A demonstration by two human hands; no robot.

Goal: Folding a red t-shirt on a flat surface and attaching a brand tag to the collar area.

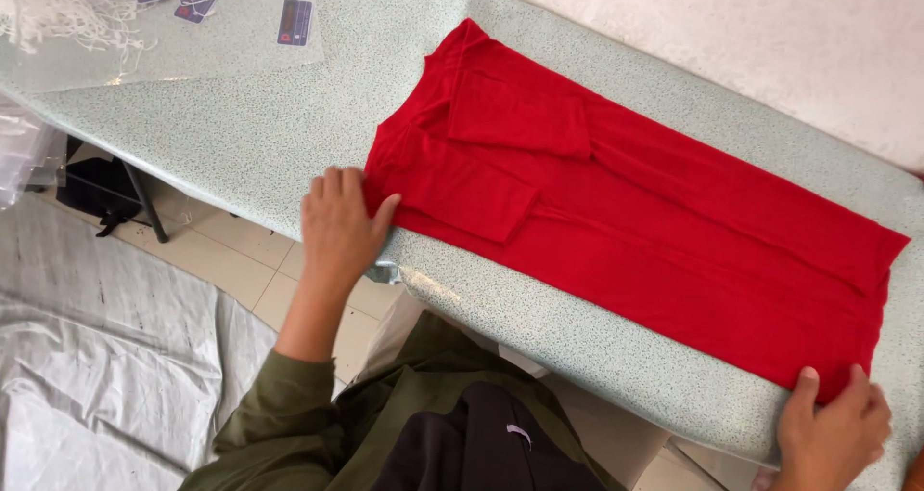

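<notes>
A red garment (635, 212) lies flat on a speckled pale-green table (260, 135), folded lengthwise with both sleeves turned in across its back. My left hand (337, 226) rests at the garment's shoulder end near the table's front edge, fingers pinching the cloth's corner. My right hand (833, 428) grips the hem end at the lower right, fingers curled over the red fabric at the table's edge. The garment stretches diagonally between the two hands.
Paper tags (294, 21) and a heap of white strings (58, 14) lie on a clear plastic sheet at the table's far left. White fabric (770, 38) lies beyond the table. Grey plastic sheeting (96, 356) covers the tiled floor at lower left.
</notes>
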